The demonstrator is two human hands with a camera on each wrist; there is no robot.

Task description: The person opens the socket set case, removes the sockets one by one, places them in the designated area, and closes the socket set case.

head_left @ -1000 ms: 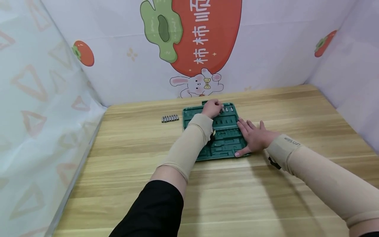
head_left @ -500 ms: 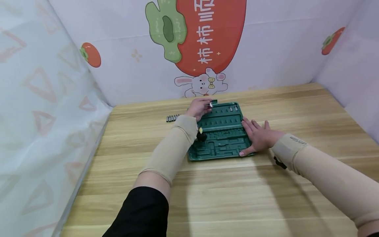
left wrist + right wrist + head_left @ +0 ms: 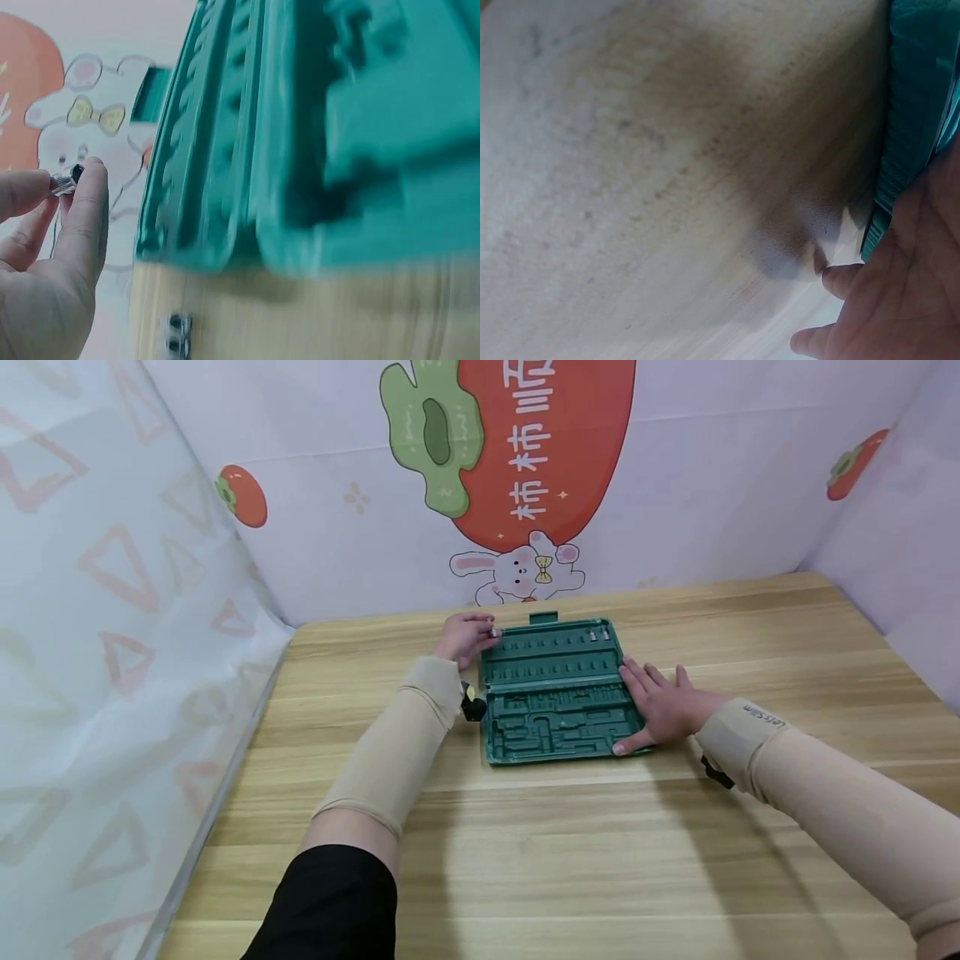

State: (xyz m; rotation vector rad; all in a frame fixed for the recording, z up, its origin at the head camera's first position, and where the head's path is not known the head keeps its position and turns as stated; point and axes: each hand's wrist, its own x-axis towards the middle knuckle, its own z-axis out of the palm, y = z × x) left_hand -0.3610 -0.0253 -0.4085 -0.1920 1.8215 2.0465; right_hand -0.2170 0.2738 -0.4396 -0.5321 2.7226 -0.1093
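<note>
My left hand [image 3: 462, 639] pinches a small silver socket [image 3: 66, 181] between thumb and fingertips, just off the upper left corner of the green tool case [image 3: 558, 680]. The case lies unfolded on the table, with rows of moulded slots. Two sockets [image 3: 593, 635] stand in its top row at the right end. On the wood beside the case, more small sockets [image 3: 177, 334] show in the left wrist view; in the head view my left hand hides them. My right hand [image 3: 666, 702] rests with spread, straight fingers on the case's right edge.
The wooden table [image 3: 555, 852] extends around the case. A white printed cloth [image 3: 337, 543] hangs behind the table's far edge, and more cloth stands along the left and right sides. A green latch tab [image 3: 543, 617] sticks out from the case's far edge.
My left hand has taken a socket from the case's top row and carried it left past the case's edge. The right hand stays on the case. The head view has shifted slightly.
</note>
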